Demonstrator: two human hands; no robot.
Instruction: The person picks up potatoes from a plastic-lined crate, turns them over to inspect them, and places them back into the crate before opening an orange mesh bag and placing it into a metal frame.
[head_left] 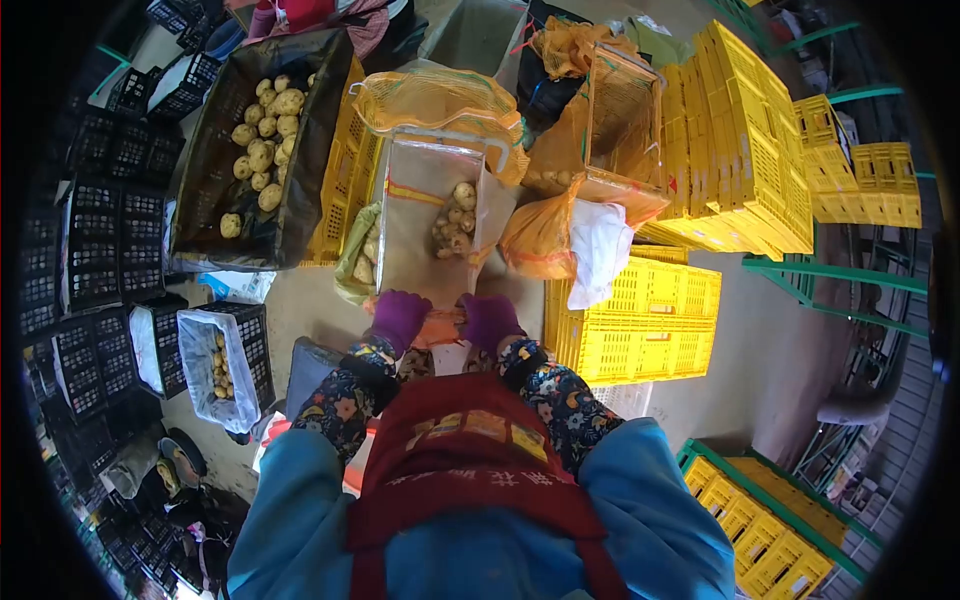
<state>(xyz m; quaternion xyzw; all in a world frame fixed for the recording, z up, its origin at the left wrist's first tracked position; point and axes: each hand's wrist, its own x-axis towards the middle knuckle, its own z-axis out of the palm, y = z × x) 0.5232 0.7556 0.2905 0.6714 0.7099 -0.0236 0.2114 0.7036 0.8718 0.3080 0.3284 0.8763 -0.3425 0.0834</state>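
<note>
My left hand (401, 318) and my right hand (491, 321), both in purple gloves, are closed at the near end of a metal chute (412, 240). Between them stretches an orange mesh bag (440, 327), its edge gripped in both fists. Several potatoes (456, 225) lie in a pile on the chute's right side. A greenish mesh bag (358, 285) with potatoes stands just left of the chute. Over the chute's far end drapes another orange net (440, 100).
A large black-lined crate (200, 245) of potatoes stands at the left. Stacked yellow crates (640, 320) are at the right, near a white cloth (600, 250) on an orange bag (540, 235). A plastic-lined black crate (205, 385) holds potatoes at lower left.
</note>
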